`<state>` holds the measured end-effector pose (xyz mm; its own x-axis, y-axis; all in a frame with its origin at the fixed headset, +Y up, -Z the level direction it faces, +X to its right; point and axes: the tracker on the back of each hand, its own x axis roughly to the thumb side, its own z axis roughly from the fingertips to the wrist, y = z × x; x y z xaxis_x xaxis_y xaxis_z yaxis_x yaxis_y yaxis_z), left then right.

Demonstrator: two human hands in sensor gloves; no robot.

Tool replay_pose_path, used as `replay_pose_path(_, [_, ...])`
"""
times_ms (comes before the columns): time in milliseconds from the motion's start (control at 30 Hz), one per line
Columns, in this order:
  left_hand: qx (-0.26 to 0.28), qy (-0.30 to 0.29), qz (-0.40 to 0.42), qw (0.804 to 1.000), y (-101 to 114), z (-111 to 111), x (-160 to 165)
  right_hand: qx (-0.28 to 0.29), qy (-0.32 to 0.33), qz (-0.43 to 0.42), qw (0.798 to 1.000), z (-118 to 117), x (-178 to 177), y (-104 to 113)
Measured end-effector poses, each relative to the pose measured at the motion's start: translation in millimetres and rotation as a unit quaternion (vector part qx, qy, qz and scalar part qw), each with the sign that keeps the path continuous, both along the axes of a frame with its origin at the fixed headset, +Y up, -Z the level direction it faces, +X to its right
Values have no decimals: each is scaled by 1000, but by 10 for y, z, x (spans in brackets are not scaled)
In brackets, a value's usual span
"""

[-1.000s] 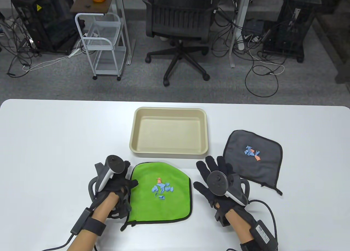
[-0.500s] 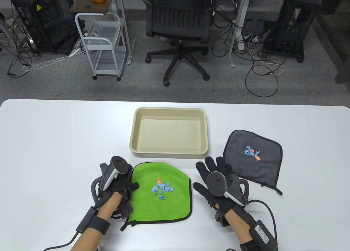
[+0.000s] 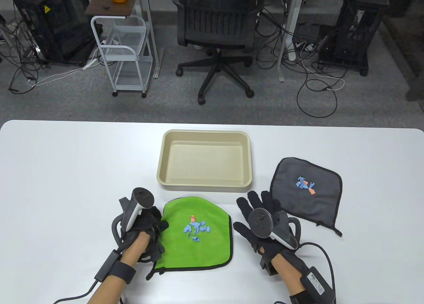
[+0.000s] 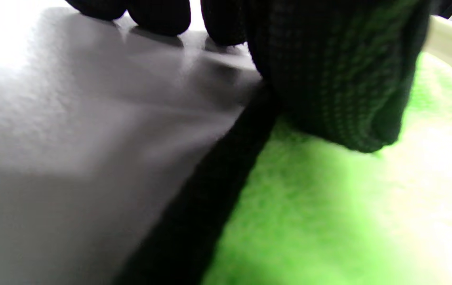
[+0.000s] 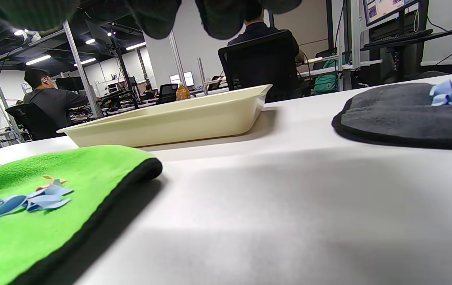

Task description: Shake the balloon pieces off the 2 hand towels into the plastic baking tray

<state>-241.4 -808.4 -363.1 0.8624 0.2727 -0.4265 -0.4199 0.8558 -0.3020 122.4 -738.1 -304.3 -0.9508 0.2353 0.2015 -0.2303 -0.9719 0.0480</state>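
A green hand towel [image 3: 198, 251] lies flat at the table's front centre, with blue and orange balloon pieces [image 3: 196, 228] on its middle. My left hand [image 3: 155, 219] sits at its left edge. The thumb [image 4: 336, 79] lies on the towel's black hem, and the fingertips [image 4: 158, 16] touch the bare table beside it. My right hand [image 3: 261, 211] rests flat with its fingers spread, between the green towel and a grey towel [image 3: 308, 204]. The grey towel carries more balloon pieces [image 3: 305, 185]. A beige tray [image 3: 205, 184] stands empty just behind the green towel.
The white table [image 3: 66, 171] stretches wide on both sides. Beyond its far edge stand a black office chair [image 3: 215, 35], a white wire cart [image 3: 124, 52] and floor cables. In the right wrist view a seated person [image 5: 49, 105] shows in the background.
My left hand slid right toward the green towel, and its thumb now lies on the hem. The right hand and both towels have barely moved.
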Motion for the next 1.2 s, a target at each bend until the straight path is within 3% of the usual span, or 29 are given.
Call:
replay_pose_path(233, [-1, -31, 4, 1000, 21, 39, 73, -5, -1, 3, 1000, 1, -8, -15])
replay_pose_path(533, [34, -58, 22, 998, 247, 115, 132, -26, -26, -12, 999, -40, -159, -90])
replay_pose_path(667, [34, -70, 21, 997, 277, 114, 153, -69, -58, -11, 996, -105, -322, -205])
replay_pose_path(833, [31, -77, 39, 996, 278, 107, 171, -121, -141, 68, 980, -242, -436, -355])
replay_pose_path(1000, [24, -80, 46, 995, 286, 111, 184, -189, -181, 42, 964, -308, -512, -494])
replay_pose_path(1200, [20, -79, 59, 995, 283, 114, 181, -148, -171, 76, 971, -331, -668, -509])
